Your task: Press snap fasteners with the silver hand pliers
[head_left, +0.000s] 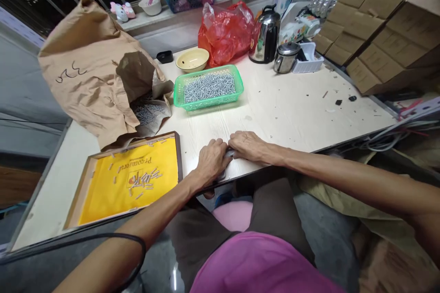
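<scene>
My left hand [212, 159] and my right hand [248, 147] meet at the front edge of the table, knuckles up and fingers curled in. A bit of something greyish and shiny [230, 153] shows between them; its kind is hidden by my fingers. Left of my hands lies a shallow tray [179, 158] lined with yellow cloth [103, 192], with several small metal pins [146, 177] scattered on it. Beyond my hands stands a green plastic basket [209, 104] full of similar small metal pieces [209, 88].
A large brown paper bag [89, 68] leans at the left, metal pieces spilling at its mouth. At the back are a cream bowl [192, 60], a red plastic bag [225, 32], a kettle [264, 34] and a steel cup [286, 58]. Cardboard boxes [381, 32] stack up at the right.
</scene>
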Motion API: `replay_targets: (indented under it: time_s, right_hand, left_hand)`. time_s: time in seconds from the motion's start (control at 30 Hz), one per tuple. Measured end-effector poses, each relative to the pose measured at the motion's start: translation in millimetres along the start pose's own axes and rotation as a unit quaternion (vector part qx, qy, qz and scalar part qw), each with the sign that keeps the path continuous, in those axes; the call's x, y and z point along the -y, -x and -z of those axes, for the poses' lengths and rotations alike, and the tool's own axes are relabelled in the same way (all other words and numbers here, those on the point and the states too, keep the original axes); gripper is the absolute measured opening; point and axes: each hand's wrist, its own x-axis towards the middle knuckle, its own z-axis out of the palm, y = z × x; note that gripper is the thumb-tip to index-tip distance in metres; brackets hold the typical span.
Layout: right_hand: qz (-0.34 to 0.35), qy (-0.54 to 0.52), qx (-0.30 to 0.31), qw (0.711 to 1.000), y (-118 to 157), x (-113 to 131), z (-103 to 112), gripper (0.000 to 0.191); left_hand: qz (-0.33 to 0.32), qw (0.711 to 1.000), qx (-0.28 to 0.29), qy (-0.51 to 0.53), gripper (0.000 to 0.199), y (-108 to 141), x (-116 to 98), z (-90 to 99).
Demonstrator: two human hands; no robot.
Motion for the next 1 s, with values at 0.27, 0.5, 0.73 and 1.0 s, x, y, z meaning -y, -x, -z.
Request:
replay_targets:
  time_s: [0.27,0.5,0.73,1.0]
  right_hand:
    - [0.028,0.001,-0.01,1.0,2.0,-5.2,-6.3,0.018]
    - [0.088,-0.003,-0.216,0.972,22.2,-7.9,-50.3,0.04]
    - [0.083,-0.043,-0.29,0.953,40.0,24.8,-77.0,0.036]
    - [0.052,-0.087,-0.346,0.933,24.9,48.6,-88.5,0.033]
  left_hand:
    - [0.036,0.999,0.012,0.01,0.023,-1.2,-8.7,1.3]
    - [0.094,0.982,-0.158,0.032,0.045,48.9,-7.3,-10.4]
    - [0.293,0.94,-0.177,0.007,0.027,137.8,88.0,0.6]
    - [0.291,0.954,-0.076,-0.006,0.03,148.3,121.8,-15.0]
